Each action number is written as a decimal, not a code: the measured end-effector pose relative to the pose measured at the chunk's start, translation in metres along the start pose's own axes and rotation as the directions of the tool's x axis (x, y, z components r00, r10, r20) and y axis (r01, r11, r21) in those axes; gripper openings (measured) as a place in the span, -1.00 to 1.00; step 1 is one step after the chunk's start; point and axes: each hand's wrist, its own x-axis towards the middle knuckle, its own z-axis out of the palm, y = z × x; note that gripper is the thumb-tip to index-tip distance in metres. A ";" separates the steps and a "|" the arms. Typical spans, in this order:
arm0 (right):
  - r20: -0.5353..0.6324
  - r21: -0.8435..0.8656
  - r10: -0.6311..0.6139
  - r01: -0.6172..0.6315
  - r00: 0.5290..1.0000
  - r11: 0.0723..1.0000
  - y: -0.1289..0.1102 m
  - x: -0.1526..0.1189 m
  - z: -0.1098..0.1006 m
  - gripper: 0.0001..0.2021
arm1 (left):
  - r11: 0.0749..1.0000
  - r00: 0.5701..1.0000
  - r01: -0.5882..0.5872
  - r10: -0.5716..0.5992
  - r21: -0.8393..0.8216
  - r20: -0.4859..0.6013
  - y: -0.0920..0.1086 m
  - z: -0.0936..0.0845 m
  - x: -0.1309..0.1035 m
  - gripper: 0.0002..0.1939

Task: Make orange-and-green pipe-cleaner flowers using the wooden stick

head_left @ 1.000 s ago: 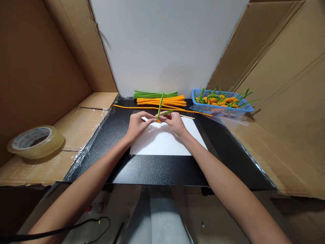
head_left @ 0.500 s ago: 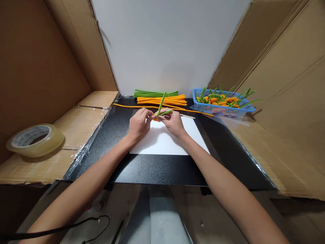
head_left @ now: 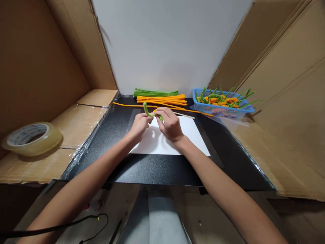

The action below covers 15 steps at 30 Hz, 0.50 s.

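Observation:
My left hand [head_left: 139, 127] and my right hand [head_left: 171, 125] meet above a white sheet [head_left: 162, 145]. Between their fingertips is a small orange piece with a green fuzzy stem [head_left: 146, 110], which curves up and to the left. Both hands are closed on this piece; its orange part is mostly hidden by my fingers. Behind them lie a bundle of orange stems [head_left: 162, 100] and a bundle of green stems [head_left: 156, 93]. A long orange stem [head_left: 127, 105] and a thin wooden stick [head_left: 186, 116] lie just beyond my hands.
A blue basket [head_left: 220, 109] of orange and green pieces stands at the back right. On the cardboard at the left is a roll of clear tape [head_left: 50, 140]. Cardboard walls flank the black table [head_left: 152, 169]. A black cable [head_left: 63, 222] hangs at the lower left.
The green stem that stood upright now bends to the left. My right hand has turned over the piece and shifted slightly left, while my left hand has dipped a little.

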 end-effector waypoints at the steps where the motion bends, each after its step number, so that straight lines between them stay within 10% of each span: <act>1: 0.020 -0.003 -0.025 0.025 0.999 1.000 0.001 0.000 -0.001 -0.74 | 0.995 0.996 0.073 -0.069 -0.066 0.053 0.002 -0.001 0.000 -0.81; 5: 0.082 -0.024 -0.133 0.136 0.988 0.990 0.004 -0.001 -0.005 -0.68 | 0.886 0.882 0.416 -0.337 -0.206 0.329 0.009 -0.010 0.003 -0.87; 9: 0.092 -0.010 -0.144 0.145 0.985 0.989 0.005 -0.002 -0.004 -0.69 | 0.828 0.835 0.517 -0.433 -0.217 0.339 0.012 -0.012 0.005 -0.84; 12: 0.002 0.052 -0.052 0.052 0.999 0.997 0.003 -0.002 0.001 -0.74 | 0.900 0.905 0.406 -0.372 -0.157 0.207 0.008 -0.006 0.003 -0.82; 15: -0.113 0.165 0.169 -0.149 0.979 0.975 -0.002 -0.002 0.006 -0.83 | 0.992 0.999 0.035 -0.035 0.118 -0.005 -0.002 0.001 0.000 -0.76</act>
